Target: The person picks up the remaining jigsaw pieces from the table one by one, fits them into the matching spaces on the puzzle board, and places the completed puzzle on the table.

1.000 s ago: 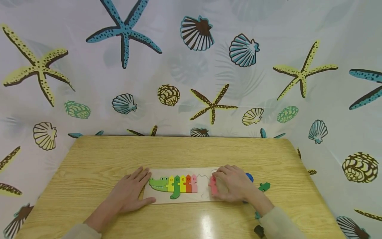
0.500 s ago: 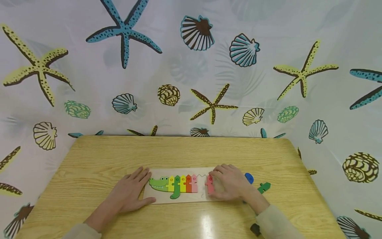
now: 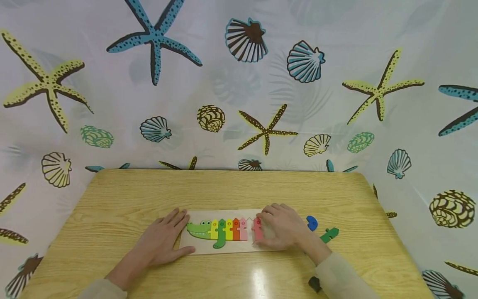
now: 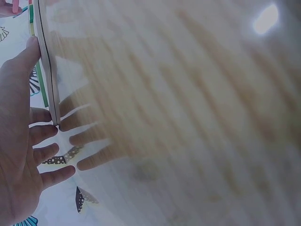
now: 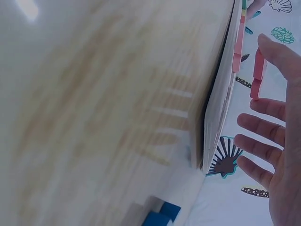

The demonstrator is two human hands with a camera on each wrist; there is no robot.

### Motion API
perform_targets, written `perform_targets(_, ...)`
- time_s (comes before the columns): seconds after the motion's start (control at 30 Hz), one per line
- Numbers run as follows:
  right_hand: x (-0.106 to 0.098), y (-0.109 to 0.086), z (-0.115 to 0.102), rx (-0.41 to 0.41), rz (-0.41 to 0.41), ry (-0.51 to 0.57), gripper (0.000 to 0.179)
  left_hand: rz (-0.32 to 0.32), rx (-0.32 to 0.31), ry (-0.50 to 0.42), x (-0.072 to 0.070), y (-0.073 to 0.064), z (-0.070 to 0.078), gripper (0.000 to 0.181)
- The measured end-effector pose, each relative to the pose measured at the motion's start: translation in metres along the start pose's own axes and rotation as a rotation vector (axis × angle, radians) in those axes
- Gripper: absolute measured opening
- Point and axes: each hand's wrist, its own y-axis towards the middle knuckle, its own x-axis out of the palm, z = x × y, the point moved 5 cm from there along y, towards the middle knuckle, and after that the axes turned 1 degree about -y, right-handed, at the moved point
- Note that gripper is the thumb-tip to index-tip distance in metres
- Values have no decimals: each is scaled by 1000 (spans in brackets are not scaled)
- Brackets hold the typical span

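A long wooden puzzle board (image 3: 201, 248) holds a green crocodile head (image 3: 199, 231) and a row of coloured, numbered pieces ending in a pale pink piece (image 3: 243, 230). My right hand (image 3: 281, 226) pinches a darker pink puzzle piece (image 3: 257, 228) between thumb and index finger, just right of that row. The right wrist view shows this piece raised off the board, the other fingers spread. At the board's left end my left hand (image 3: 162, 241) rests with straight fingers along the edge, its thumb at the near side; the left wrist view shows these fingers against the board.
Loose pieces lie on the wooden table (image 3: 149, 191) right of the board: a blue curved piece (image 3: 311, 223), a green piece (image 3: 330, 235) and a dark piece (image 3: 315, 284) by the right sleeve. A shell-and-starfish curtain (image 3: 209, 83) surrounds the table's back and sides.
My right hand has moved left along the board with the darker pink piece, closer to the pale pink one. More of the blue piece now shows. The left hand has stayed put.
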Motion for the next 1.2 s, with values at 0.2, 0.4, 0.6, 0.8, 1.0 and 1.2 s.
perform_targets(0.2,0,5,-3,-14,-24,-14,77,-5,2,4,0,0,-1,100)
perform_targets(0.4,4,9,-4,-8,-65,-11,79,-14,4,8,-1,1,0,101)
perform_targets(0.6,4,11,-6,-14,-84,2,79,-14,4,10,0,2,-1,101)
perform_targets(0.8,6,13,-8,-13,-84,12,78,-17,4,5,0,2,-1,101)
perform_targets(1.0,8,16,-9,-18,-100,3,79,-16,2,10,1,1,-1,102)
perform_targets(1.2,9,18,-10,-19,-101,-19,80,-2,0,4,0,0,-1,100)
